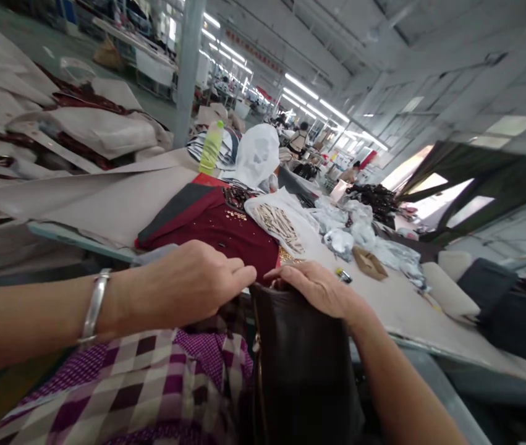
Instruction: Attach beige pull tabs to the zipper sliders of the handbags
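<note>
Dark leather piece (304, 364) lies on the near side of the fingertips, long axis near–far, zipper (257, 346) along its left edge. Right hand (321, 289) grasps its far edge, overlapping it more; left hand (198, 278) pinches at the far left corner (can't tell on what).

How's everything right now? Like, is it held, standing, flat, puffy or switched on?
Dark leather piece: held at its top edge
Zipper: open or closed, can't tell
Left hand: curled at that edge
Right hand: bent over that edge
Bracelet: worn
Green bottle: standing
White plastic bag: puffed up
Maroon cloth: spread out
Ceiling lights: on
</note>
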A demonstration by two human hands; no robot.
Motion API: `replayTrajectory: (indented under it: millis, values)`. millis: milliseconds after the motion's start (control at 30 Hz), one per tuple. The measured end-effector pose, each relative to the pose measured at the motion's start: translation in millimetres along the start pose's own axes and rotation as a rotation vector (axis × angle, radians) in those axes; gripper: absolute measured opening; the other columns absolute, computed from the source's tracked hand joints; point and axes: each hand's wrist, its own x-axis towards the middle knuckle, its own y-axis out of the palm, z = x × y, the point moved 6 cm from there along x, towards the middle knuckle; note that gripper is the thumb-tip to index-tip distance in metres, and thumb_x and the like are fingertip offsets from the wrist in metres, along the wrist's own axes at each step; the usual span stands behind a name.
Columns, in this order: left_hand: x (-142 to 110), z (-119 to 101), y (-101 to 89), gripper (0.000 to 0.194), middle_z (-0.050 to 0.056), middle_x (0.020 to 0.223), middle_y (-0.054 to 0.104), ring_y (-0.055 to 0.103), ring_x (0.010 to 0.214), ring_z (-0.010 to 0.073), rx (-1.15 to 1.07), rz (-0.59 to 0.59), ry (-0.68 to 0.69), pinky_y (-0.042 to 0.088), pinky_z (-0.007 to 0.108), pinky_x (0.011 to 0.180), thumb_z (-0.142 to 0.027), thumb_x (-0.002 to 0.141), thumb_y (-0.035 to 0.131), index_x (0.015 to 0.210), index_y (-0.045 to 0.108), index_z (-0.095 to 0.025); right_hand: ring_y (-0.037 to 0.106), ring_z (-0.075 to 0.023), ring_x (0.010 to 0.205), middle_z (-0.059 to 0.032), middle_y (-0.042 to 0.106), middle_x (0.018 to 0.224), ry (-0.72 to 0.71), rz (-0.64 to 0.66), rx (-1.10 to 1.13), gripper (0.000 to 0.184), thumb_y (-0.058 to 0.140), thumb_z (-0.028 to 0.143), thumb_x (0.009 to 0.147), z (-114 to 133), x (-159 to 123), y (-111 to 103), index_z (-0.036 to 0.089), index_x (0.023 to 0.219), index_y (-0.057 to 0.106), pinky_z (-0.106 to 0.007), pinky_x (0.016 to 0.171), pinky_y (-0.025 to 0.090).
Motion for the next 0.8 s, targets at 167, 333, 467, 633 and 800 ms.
replayTrajectory:
  millis: [167,333,467,633,800]
  values:
    - [22.2,13.5,33.3,0.022,0.007,0.083,0.073,0.068,0.07,0.022,-0.227,0.053,-0.247,0.034,0.029,0.056,-0.017,0.095,0.049,0.11,0.065,-0.017,0.069,-0.0209,0.088,-0.0032,0.076,0.101,0.058,-0.025,-0.109,0.042,0.06,0.056,0.094,-8.1,-21.0,-10.5,0.021,0.115,0.074,-0.028,0.077,0.045]
    - [39.0,16.0,59.4,0.022,0.004,0.079,0.069,0.066,0.071,0.019,-1.014,0.25,-0.469,0.042,0.025,0.06,-0.029,0.093,0.048,0.098,0.067,-0.018,0.063,-0.0191,0.075,0.0005,0.071,0.082,0.223,-0.026,-0.421,0.033,0.08,0.049,0.082,-5.2,-40.3,-13.7,0.026,0.105,0.074,-0.028,0.066,0.037]
    - [49.5,6.4,87.8,0.028,-0.002,0.065,0.058,0.057,0.056,0.0153,-1.713,0.554,-0.604,0.044,0.023,0.053,-0.041,0.079,0.067,0.092,0.06,-0.017,0.059,-0.0178,0.072,0.0002,0.065,0.078,0.217,-0.027,-0.58,0.025,0.073,0.048,0.089,-15.5,-49.3,-24.4,0.027,0.104,0.075,-0.029,0.063,0.033]
    - [86.4,5.5,96.9,0.032,-0.002,0.057,0.049,0.043,0.045,0.0099,-2.024,0.519,-0.579,0.033,0.022,0.044,-0.035,0.089,0.057,0.064,0.052,-0.015,0.054,-0.0137,0.068,0.0029,0.057,0.075,0.102,-0.159,-0.468,0.026,0.071,0.046,0.092,-51.5,-55.6,-44.8,0.026,0.107,0.073,-0.026,0.062,0.034]
    - [109.8,15.6,97.3,0.031,-0.004,0.05,0.045,0.038,0.041,0.0072,-2.098,0.44,-0.681,0.027,0.019,0.041,-0.018,0.088,0.062,0.059,0.052,-0.013,0.049,-0.0108,0.063,0.0049,0.051,0.07,0.052,-0.269,-0.351,0.026,0.074,0.043,0.09,-74.1,-58.7,-52.5,0.02,0.078,0.068,-0.024,0.059,0.035]
